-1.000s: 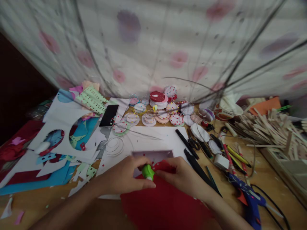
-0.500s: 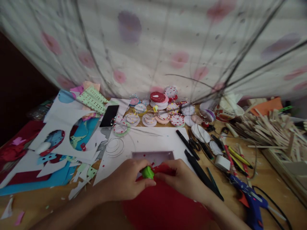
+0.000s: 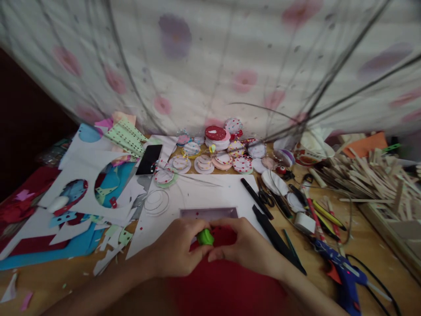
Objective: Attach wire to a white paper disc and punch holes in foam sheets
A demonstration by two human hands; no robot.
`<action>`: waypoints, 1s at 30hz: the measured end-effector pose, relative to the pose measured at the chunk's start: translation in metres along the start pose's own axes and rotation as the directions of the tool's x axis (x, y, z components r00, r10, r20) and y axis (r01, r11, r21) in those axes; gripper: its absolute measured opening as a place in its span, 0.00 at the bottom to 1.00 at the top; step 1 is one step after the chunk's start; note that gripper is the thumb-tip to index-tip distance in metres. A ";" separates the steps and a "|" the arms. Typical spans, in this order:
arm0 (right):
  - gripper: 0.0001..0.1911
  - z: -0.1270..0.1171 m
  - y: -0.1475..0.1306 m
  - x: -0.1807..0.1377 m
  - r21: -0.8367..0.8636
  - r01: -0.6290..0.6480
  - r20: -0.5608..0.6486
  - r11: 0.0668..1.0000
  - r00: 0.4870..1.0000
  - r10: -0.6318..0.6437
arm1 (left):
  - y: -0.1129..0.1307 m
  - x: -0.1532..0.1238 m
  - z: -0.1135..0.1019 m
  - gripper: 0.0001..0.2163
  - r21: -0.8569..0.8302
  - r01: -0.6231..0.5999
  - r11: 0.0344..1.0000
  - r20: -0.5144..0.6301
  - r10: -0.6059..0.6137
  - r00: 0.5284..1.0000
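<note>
My left hand (image 3: 179, 245) grips a small, rounded, bright green object (image 3: 205, 237) between thumb and fingers. My right hand (image 3: 245, 245) curves in from the other side, its fingertips meeting the left ones around the green piece. Red sheet material (image 3: 226, 238) shows inside the curl of the right hand; its exact contact with the green piece is hidden. More red spreads below the hands, blurred. Just beyond my fingers lies a shallow pale purple tray (image 3: 208, 213), with a few tiny red bits in it, on a white sheet (image 3: 194, 191).
Paper scraps (image 3: 88, 193) and a phone (image 3: 149, 159) lie at left. Decorated paper discs (image 3: 204, 163) line the back. Rightward are a black marker (image 3: 256, 198), scissors (image 3: 265, 197), a blue glue gun (image 3: 345, 272) with its cord, and a heap of wooden sticks (image 3: 371, 180).
My right hand has closed in toward the left, its thumb now reaching the left thumb below the green object. The green object has shifted slightly right.
</note>
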State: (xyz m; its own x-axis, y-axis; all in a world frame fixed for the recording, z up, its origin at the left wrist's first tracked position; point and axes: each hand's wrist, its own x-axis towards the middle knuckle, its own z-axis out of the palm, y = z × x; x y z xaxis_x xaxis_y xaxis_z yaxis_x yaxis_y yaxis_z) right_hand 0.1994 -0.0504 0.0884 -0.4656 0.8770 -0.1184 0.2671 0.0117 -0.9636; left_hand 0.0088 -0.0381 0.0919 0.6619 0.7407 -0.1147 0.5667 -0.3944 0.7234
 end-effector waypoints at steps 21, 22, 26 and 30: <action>0.12 -0.020 0.009 -0.023 -0.251 -0.210 -0.115 0.945 0.976 0.186 | -0.009 0.003 -0.025 0.15 -0.540 0.212 0.814 0.114 -0.179 0.977; 0.12 -0.020 0.008 -0.023 -0.234 -0.224 -0.134 0.946 0.971 0.197 | -0.009 0.004 -0.024 0.15 -0.618 0.249 0.746 0.136 -0.210 0.968; 0.14 -0.016 0.003 -0.020 -0.119 -0.286 -0.110 0.951 0.956 0.273 | -0.010 0.007 -0.020 0.16 -0.774 0.337 0.537 0.222 -0.268 0.937; 0.14 -0.013 0.000 -0.017 -0.122 -0.299 -0.112 0.946 0.952 0.287 | -0.011 0.007 -0.017 0.16 -0.793 0.361 0.491 0.261 -0.262 0.929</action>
State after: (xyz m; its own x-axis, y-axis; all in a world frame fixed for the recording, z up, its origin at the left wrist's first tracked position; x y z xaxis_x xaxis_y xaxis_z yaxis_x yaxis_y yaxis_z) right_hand 0.2182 -0.0589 0.0931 -0.2723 0.8915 -0.3621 0.4953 -0.1928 -0.8471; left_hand -0.0013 -0.0196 0.0954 0.5947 0.6496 -0.4738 0.1279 0.5053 0.8534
